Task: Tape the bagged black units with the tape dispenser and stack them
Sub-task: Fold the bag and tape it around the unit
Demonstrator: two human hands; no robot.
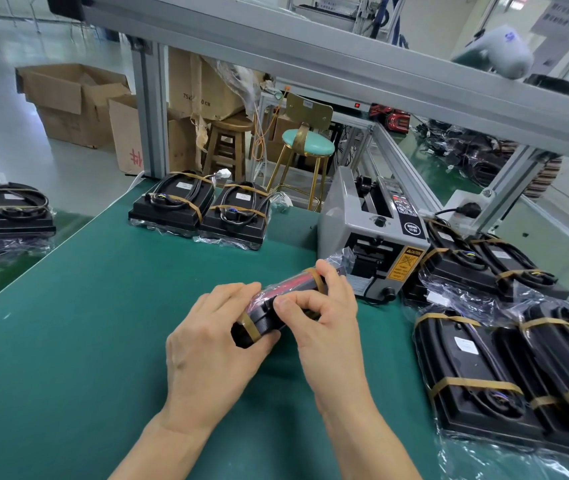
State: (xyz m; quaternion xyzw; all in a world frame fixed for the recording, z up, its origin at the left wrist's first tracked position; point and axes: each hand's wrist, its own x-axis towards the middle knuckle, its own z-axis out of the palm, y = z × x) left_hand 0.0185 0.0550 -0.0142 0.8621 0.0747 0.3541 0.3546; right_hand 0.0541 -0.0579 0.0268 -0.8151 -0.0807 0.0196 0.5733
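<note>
1. Your left hand (207, 337) and right hand (324, 306) both grip the bagged black unit (286, 299), held on edge just in front of the tape dispenser (373, 230).
2. The unit's long axis runs from its near-left corner, cupped in your left palm, up toward the dispenser's outlet at its far-right end; that far end is the one nearer the dispenser, and your right hand is the nearer hand to it.
3. Your right thumb and curled fingers pinch the top edge; your left fingers wrap the lower corner.
4. The unit is a hard black slab in clear, crinkled film, crossed by two tan tape bands (250, 327).
5. Left of the dispenser lie two taped units (200, 209); right of it, more taped units (484, 375) lie side by side in glossy bags.
6. All rest on the matte green mat (103, 306).
</note>
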